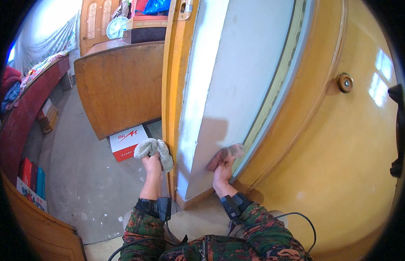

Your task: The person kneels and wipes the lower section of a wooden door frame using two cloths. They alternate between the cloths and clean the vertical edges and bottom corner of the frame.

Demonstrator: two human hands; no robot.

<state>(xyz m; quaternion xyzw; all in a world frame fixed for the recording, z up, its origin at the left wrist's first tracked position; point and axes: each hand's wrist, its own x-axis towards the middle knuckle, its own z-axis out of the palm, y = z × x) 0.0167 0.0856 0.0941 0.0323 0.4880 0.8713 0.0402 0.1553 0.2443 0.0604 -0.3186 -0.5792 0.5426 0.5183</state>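
Observation:
My left hand (152, 163) grips a bunched pale grey cloth (152, 148). The cloth sits beside the edge of the orange-yellow wooden door frame (171, 98); whether they touch is unclear. My right hand (223, 163) is at the narrow white wall (245, 65), low down, with its fingers reaching towards the pale green trim strip (271, 98). Shadow and blur cover that hand, so I cannot tell whether anything lies under its fingers. A metal strike plate (185, 9) shows high on the frame.
To the right stands a glossy yellow door (362, 137) with a round knob (345, 82). A wooden cabinet (121, 88) is at left, with a white-and-red box (128, 142) at its base. Cables (307, 218) run from my wrist devices. Another wooden door (46, 225) is at lower left.

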